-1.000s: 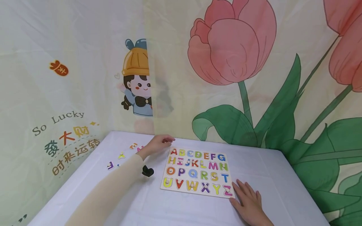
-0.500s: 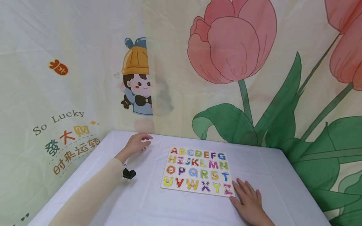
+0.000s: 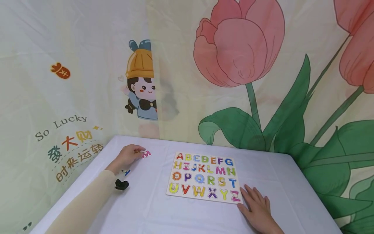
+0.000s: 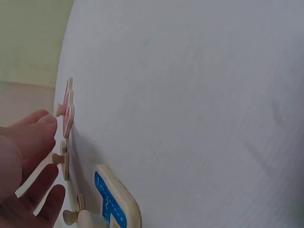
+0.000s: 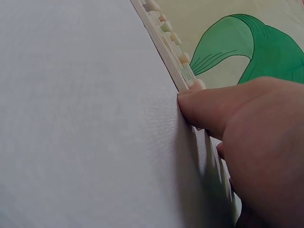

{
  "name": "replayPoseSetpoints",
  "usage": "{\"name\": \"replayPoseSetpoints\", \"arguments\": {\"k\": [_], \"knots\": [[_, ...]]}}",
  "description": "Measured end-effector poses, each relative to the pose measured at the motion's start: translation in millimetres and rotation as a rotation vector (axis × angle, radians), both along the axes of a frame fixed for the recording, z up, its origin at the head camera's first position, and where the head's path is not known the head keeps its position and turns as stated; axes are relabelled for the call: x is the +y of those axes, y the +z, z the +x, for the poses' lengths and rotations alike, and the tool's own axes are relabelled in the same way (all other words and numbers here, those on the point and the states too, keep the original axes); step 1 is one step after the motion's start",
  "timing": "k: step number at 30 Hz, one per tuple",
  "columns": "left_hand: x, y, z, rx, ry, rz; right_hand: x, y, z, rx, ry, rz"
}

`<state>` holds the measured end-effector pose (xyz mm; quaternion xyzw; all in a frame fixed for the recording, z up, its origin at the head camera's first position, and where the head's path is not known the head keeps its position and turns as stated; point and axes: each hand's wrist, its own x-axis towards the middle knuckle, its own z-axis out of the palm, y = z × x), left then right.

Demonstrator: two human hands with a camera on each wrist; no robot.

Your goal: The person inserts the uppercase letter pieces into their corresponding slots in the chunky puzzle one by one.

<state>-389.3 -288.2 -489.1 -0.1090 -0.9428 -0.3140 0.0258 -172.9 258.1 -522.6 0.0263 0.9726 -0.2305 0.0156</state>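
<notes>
On the white table lies an alphabet puzzle board with colourful letters, many with small knobs. My right hand rests at its front right corner; in the right wrist view the thumb touches the board's edge. At the far left, my left hand is over loose letter pieces, its fingers beside a pink M piece. The left wrist view has that pink piece edge-on, the fingertips close to its knob; contact cannot be told. A blue letter piece lies nearer the wrist.
A black object sits at the left wrist. Other loose pieces are partly hidden by the left hand and sleeve. Printed cloth hangs behind and left of the table.
From beside the board's upper left corner, my left hand has moved left and down to the loose pieces, bringing the pink M into view. The right hand and board have stayed put.
</notes>
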Motion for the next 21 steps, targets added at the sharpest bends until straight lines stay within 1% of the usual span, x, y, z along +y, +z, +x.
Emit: {"name": "replayPoseSetpoints", "arguments": {"k": [3,5,8,10,13,21], "knots": [[-4.9,-3.7,-6.0,-0.003,-0.034,-0.014,0.7,-1.8,0.0,-0.006,-0.004,-0.002],[-5.1,-4.3,-8.0,-0.004,-0.035,-0.023,1.1,-2.8,0.2,-0.009,-0.004,-0.004],[-3.2,-4.3,-9.2,0.002,-0.019,-0.039,1.2,-3.2,0.5,-0.011,-0.005,-0.009],[-1.3,-4.2,-8.8,0.008,0.004,-0.043,1.0,-3.1,0.4,-0.012,-0.005,-0.009],[1.5,-4.1,-7.5,0.037,0.017,-0.054,0.6,-2.3,0.0,-0.009,-0.006,-0.004],[7.9,-10.3,-9.0,0.094,0.061,-0.091,-0.2,-0.7,-0.1,-0.002,-0.002,0.001]]}}
